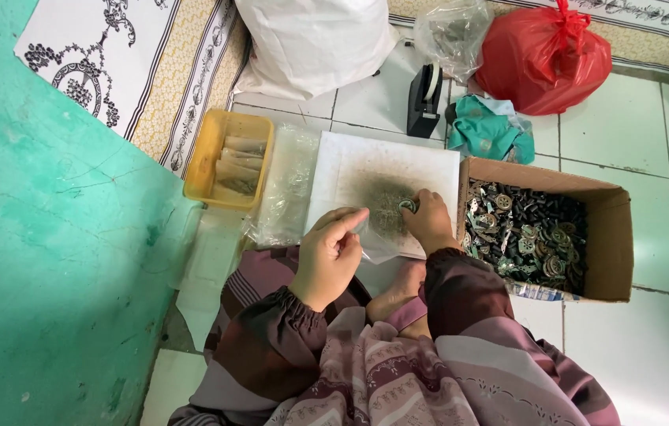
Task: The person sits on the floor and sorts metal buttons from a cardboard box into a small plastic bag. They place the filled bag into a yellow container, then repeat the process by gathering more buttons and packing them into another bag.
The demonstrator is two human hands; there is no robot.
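— So, what are the fingers doing?

— From where I stand, the right hand (429,221) has its fingers curled together, pinching a small round metal piece (407,206) against the white board (350,162). The piece sits right at the fingertips, over a dark smudged patch in the middle of the board.

— And the other hand?

— The left hand (330,252) has thumb and forefinger pressed together, nipping the edge of a small clear plastic bag (378,243) that lies on the board's near edge, between the two hands.

— What's around them?

— Just right of the board, touching it, is an open cardboard box (611,237) heaped with dark metal pieces (528,233). To the left lies crumpled clear plastic (287,185), then a yellow tray (216,142) holding filled little packets (238,164). Farther back on the tiled floor (634,142) stand a black tape dispenser (424,99), a teal cloth (488,130), a red bag (543,55), a clear bag (453,31) and a white sack (315,39). A green wall (50,260) runs along the left.
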